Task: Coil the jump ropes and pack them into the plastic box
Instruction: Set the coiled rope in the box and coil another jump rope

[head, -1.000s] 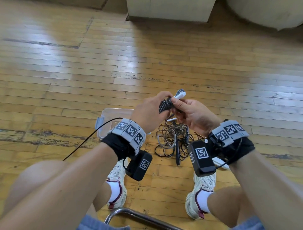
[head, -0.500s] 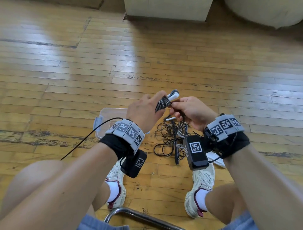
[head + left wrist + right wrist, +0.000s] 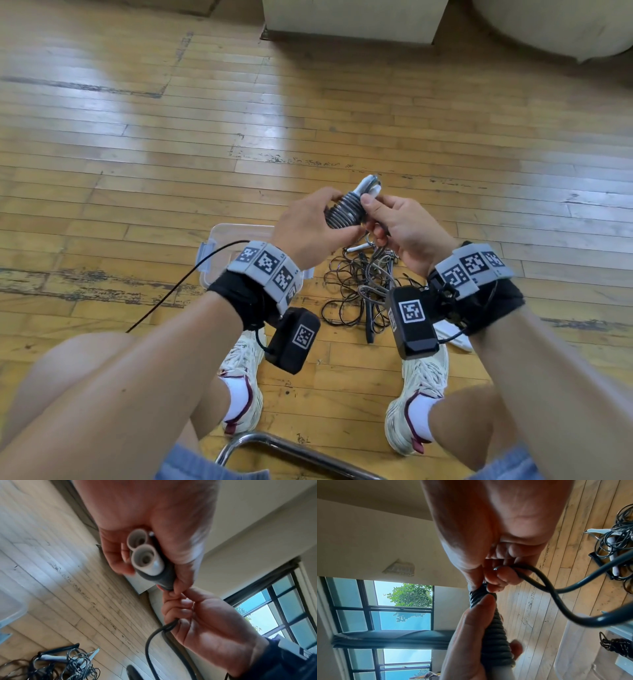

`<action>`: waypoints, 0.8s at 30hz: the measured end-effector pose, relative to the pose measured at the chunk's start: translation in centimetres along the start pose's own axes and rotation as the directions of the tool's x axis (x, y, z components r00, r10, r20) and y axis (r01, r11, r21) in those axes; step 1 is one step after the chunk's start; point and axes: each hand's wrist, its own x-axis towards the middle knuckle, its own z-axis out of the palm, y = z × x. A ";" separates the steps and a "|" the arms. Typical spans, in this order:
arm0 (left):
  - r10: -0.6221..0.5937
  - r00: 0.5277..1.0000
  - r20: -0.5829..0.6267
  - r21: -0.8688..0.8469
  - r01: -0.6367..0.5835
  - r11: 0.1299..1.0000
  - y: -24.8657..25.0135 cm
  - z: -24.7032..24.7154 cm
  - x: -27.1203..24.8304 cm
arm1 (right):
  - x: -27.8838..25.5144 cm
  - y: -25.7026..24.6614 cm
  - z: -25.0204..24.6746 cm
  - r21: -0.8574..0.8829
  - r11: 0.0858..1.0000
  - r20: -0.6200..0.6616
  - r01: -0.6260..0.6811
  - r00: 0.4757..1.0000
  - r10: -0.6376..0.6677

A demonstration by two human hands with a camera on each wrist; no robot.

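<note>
Above a worn plank floor [image 3: 137, 164], the left hand [image 3: 305, 229] grips a coiled rope [image 3: 344, 212] around its white handles; the right hand [image 3: 404, 229] pinches its loose cord end. The box [image 3: 219, 240] sits below left, beside a rope tangle [image 3: 356, 294] between the shoes. Open floor lies ahead.

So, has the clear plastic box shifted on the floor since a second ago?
No. The clear plastic box keeps its near left corner against the same dark worn strip of floorboards.
</note>
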 end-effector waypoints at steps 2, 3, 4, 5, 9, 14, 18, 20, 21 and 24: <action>-0.050 0.999 0.022 -0.149 0.053 0.987 0.2 0.0 0.0 | 0.0 -0.2 0.0 0.037 0.999 0.019 0.012 1.000 -0.013; -0.075 0.996 0.057 -0.225 0.086 0.970 0.3 0.1 -0.1 | -0.1 -0.3 -0.1 0.039 0.999 0.023 0.016 1.000 -0.017; -0.095 0.990 0.099 -0.293 0.120 0.949 0.4 0.2 -0.3 | -0.1 -0.3 -0.1 0.029 0.999 0.026 0.014 1.000 -0.015; -0.105 0.985 0.135 -0.339 0.146 0.929 0.5 0.3 -0.3 | -0.1 -0.3 -0.1 0.015 1.000 0.028 0.006 1.000 -0.006; -0.059 0.991 0.118 -0.244 0.087 0.966 0.2 0.2 -0.2 | -0.2 0.0 0.1 -0.067 0.996 0.061 -0.054 0.996 0.058; 0.080 0.997 -0.016 0.300 -0.072 0.951 -0.2 0.0 -0.3 | -0.1 -0.3 0.2 -0.216 0.971 0.104 -0.098 0.987 0.123; 0.133 0.989 -0.063 0.610 -0.067 0.790 -0.6 1.0 -0.7 | 0.0 0.0 0.7 -0.139 0.981 0.061 -0.133 0.988 0.142; 0.151 0.986 -0.065 0.667 -0.069 0.742 -0.8 1.8 -0.8 | 0.1 0.2 0.8 -0.103 0.986 0.064 -0.131 0.988 0.138; 0.146 0.988 -0.047 0.663 -0.078 0.744 -0.8 2.1 -0.9 | 0.1 0.4 0.9 -0.099 0.987 0.070 -0.123 0.989 0.131; 0.148 0.986 0.077 0.589 -0.165 0.791 -0.9 3.3 -1.2 | 0.2 0.8 0.7 -0.077 0.991 0.008 -0.106 0.994 0.106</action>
